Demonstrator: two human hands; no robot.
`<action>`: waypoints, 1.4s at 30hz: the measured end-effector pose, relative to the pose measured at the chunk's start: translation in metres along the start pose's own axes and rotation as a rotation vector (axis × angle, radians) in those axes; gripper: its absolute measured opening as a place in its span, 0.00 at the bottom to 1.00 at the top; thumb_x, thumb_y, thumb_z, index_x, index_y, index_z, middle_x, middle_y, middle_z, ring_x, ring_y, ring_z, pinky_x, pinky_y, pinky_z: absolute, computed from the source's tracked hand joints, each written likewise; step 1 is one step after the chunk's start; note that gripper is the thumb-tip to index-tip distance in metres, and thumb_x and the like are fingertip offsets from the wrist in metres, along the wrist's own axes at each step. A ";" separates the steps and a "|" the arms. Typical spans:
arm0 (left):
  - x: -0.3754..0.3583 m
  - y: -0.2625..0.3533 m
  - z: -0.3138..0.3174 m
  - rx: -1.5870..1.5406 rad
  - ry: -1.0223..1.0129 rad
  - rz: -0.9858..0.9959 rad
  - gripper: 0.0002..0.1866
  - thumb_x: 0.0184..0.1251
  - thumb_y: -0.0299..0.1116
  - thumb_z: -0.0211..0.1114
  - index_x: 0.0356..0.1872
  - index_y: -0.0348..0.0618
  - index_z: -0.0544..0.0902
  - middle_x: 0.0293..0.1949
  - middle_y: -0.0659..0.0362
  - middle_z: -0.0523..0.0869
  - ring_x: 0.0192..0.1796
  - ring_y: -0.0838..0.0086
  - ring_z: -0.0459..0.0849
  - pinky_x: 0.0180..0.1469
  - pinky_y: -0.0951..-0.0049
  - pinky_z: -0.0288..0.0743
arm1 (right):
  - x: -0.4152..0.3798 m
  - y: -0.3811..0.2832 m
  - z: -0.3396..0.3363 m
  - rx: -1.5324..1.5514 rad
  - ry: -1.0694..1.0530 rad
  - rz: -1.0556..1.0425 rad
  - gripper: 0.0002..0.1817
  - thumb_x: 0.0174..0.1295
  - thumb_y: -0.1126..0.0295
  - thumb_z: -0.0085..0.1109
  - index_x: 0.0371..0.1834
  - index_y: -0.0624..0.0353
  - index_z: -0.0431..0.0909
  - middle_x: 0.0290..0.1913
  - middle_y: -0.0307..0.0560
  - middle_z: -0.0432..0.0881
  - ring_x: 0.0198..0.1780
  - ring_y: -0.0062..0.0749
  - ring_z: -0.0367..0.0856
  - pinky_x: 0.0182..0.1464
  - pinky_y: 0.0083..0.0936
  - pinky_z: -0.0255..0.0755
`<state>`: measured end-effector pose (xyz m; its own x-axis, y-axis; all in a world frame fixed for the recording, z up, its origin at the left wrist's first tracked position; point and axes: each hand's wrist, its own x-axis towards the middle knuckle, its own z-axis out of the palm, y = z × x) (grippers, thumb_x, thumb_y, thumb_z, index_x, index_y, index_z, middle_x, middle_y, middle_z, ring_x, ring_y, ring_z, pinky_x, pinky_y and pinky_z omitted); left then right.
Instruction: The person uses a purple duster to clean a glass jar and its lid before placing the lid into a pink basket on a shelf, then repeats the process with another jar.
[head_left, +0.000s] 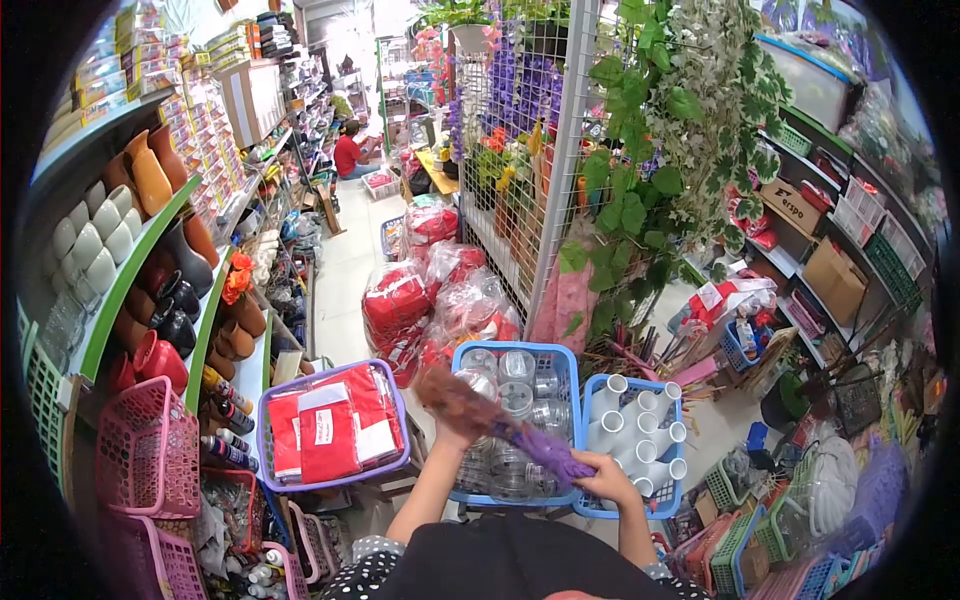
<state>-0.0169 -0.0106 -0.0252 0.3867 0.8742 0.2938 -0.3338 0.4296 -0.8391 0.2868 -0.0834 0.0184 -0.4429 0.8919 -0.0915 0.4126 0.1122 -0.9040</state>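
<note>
My right hand (607,482) is closed around the purple end of a feather duster (545,450). The duster slants up to the left, its brown head blurred, across a blue basket (571,385) of clear glass jars (517,366). My left hand (453,436) is at the basket's left side, just below the brown head, which covers its fingers; whether it grips anything is hidden. On the right, white vases (648,423) fill a second blue basket (592,384). To the left, a purple basket (404,455) holds red and white packets (330,420).
Plastic-wrapped red bundles (395,300) lie on the floor ahead, beside a wire grid (505,150). Shelves of vases (150,175) line the left, above pink baskets (145,450). Hanging green vines (625,200) reach low at right. A person in red (347,155) sits far down the aisle.
</note>
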 end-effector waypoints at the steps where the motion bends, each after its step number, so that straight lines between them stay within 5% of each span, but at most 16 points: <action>1: 0.001 0.014 0.001 0.554 0.016 0.090 0.32 0.63 0.58 0.48 0.63 0.50 0.69 0.61 0.53 0.73 0.62 0.58 0.70 0.65 0.50 0.61 | 0.000 0.002 0.003 -0.001 0.004 -0.001 0.30 0.48 0.75 0.66 0.58 0.62 0.73 0.50 0.56 0.82 0.48 0.34 0.82 0.52 0.27 0.72; 2: 0.002 0.009 0.004 1.107 0.031 0.182 0.34 0.62 0.59 0.48 0.64 0.51 0.67 0.63 0.52 0.70 0.65 0.57 0.68 0.66 0.50 0.59 | 0.001 0.005 0.007 -0.060 0.122 -0.014 0.30 0.48 0.75 0.66 0.58 0.62 0.73 0.50 0.56 0.82 0.49 0.35 0.81 0.52 0.27 0.72; 3: 0.003 -0.004 0.006 1.186 0.172 0.286 0.33 0.63 0.60 0.47 0.65 0.52 0.66 0.64 0.53 0.69 0.66 0.57 0.66 0.67 0.49 0.56 | 0.001 0.006 0.010 -0.119 0.239 -0.026 0.29 0.47 0.76 0.66 0.58 0.63 0.74 0.51 0.55 0.81 0.49 0.35 0.81 0.53 0.27 0.72; 6: -0.002 0.009 -0.007 1.209 0.072 0.281 0.31 0.64 0.58 0.46 0.64 0.52 0.68 0.62 0.55 0.72 0.64 0.58 0.68 0.67 0.49 0.57 | -0.005 0.000 0.006 -0.036 0.004 -0.173 0.29 0.48 0.75 0.64 0.58 0.62 0.74 0.49 0.56 0.82 0.48 0.39 0.82 0.51 0.28 0.72; 8: 0.008 0.019 -0.009 1.157 -0.270 -0.094 0.28 0.65 0.57 0.45 0.61 0.54 0.71 0.58 0.58 0.76 0.59 0.58 0.74 0.64 0.48 0.60 | -0.003 0.001 0.009 -0.050 0.034 -0.122 0.30 0.47 0.76 0.63 0.59 0.62 0.73 0.49 0.57 0.81 0.49 0.41 0.81 0.52 0.28 0.71; 11: 0.010 -0.037 0.001 1.220 0.298 0.309 0.30 0.63 0.59 0.48 0.59 0.52 0.72 0.58 0.53 0.76 0.59 0.58 0.74 0.61 0.50 0.66 | 0.005 -0.023 0.020 -0.104 0.268 -0.004 0.30 0.47 0.77 0.63 0.59 0.63 0.73 0.53 0.57 0.80 0.54 0.41 0.79 0.57 0.27 0.69; 14: 0.011 -0.031 -0.006 1.121 0.304 0.424 0.31 0.61 0.60 0.50 0.59 0.52 0.72 0.59 0.50 0.74 0.60 0.57 0.73 0.59 0.51 0.68 | 0.003 -0.018 0.018 -0.004 0.039 -0.183 0.28 0.48 0.75 0.61 0.58 0.63 0.73 0.50 0.59 0.80 0.50 0.43 0.81 0.52 0.28 0.71; 16: 0.007 -0.023 -0.003 1.130 0.181 0.229 0.32 0.61 0.61 0.49 0.60 0.51 0.71 0.59 0.50 0.73 0.60 0.56 0.72 0.60 0.49 0.66 | 0.005 -0.020 0.018 -0.053 0.071 -0.158 0.28 0.48 0.76 0.61 0.58 0.63 0.73 0.51 0.59 0.80 0.50 0.42 0.81 0.53 0.29 0.71; 18: 0.007 -0.020 -0.006 1.228 0.295 0.351 0.33 0.60 0.63 0.49 0.60 0.51 0.71 0.58 0.51 0.74 0.60 0.56 0.72 0.59 0.48 0.67 | 0.005 -0.029 0.021 -0.187 0.291 -0.046 0.29 0.48 0.75 0.62 0.58 0.63 0.73 0.52 0.58 0.80 0.51 0.43 0.80 0.54 0.28 0.71; 23: 0.002 -0.018 -0.009 1.151 0.205 0.352 0.33 0.60 0.63 0.47 0.58 0.51 0.72 0.58 0.52 0.74 0.59 0.56 0.72 0.61 0.48 0.65 | 0.001 -0.009 0.016 -0.001 -0.011 -0.145 0.27 0.50 0.73 0.60 0.58 0.63 0.73 0.49 0.56 0.81 0.50 0.45 0.80 0.52 0.27 0.71; 25: 0.000 -0.017 -0.005 1.151 0.213 0.276 0.32 0.61 0.63 0.47 0.56 0.50 0.73 0.56 0.51 0.75 0.59 0.56 0.72 0.62 0.47 0.64 | 0.001 -0.019 0.017 -0.239 0.273 -0.041 0.28 0.48 0.75 0.62 0.58 0.61 0.74 0.49 0.54 0.82 0.50 0.40 0.81 0.53 0.27 0.71; 29: 0.002 -0.035 -0.011 1.139 0.310 0.513 0.31 0.62 0.64 0.47 0.55 0.51 0.75 0.52 0.54 0.79 0.57 0.59 0.75 0.61 0.49 0.66 | -0.003 0.000 0.011 -0.082 0.044 -0.171 0.29 0.47 0.78 0.60 0.57 0.65 0.73 0.50 0.58 0.81 0.50 0.40 0.82 0.51 0.28 0.72; 32: -0.002 -0.018 -0.011 1.096 0.244 0.294 0.31 0.62 0.61 0.48 0.56 0.48 0.74 0.53 0.53 0.79 0.57 0.59 0.76 0.59 0.52 0.69 | 0.004 0.014 -0.001 -0.136 0.067 -0.113 0.27 0.49 0.77 0.59 0.57 0.64 0.74 0.49 0.58 0.81 0.50 0.42 0.81 0.51 0.28 0.72; 36: -0.003 -0.032 -0.020 1.232 0.359 0.257 0.31 0.60 0.58 0.49 0.58 0.48 0.74 0.57 0.50 0.76 0.57 0.57 0.75 0.56 0.54 0.72 | 0.029 -0.007 0.005 -0.423 0.482 0.079 0.28 0.51 0.76 0.58 0.60 0.60 0.72 0.49 0.54 0.82 0.49 0.39 0.82 0.51 0.31 0.72; 39: -0.005 -0.043 -0.019 1.237 0.366 0.185 0.32 0.60 0.60 0.50 0.60 0.50 0.72 0.59 0.50 0.74 0.58 0.56 0.74 0.55 0.53 0.71 | 0.066 0.015 0.007 0.043 0.875 -0.197 0.24 0.55 0.73 0.61 0.56 0.70 0.73 0.42 0.53 0.84 0.44 0.35 0.82 0.45 0.27 0.73; 42: -0.006 -0.044 -0.018 1.528 0.429 0.230 0.33 0.62 0.60 0.52 0.63 0.52 0.69 0.61 0.50 0.72 0.59 0.59 0.73 0.55 0.51 0.71 | 0.063 -0.020 0.013 0.739 0.540 0.098 0.21 0.56 0.67 0.67 0.51 0.65 0.76 0.41 0.46 0.82 0.39 0.27 0.80 0.42 0.25 0.73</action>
<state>0.0105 -0.0388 0.0018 0.3225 0.9372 -0.1330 -0.8200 0.3468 0.4553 0.2403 -0.0348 0.0250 0.0760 0.9869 -0.1425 -0.2675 -0.1175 -0.9564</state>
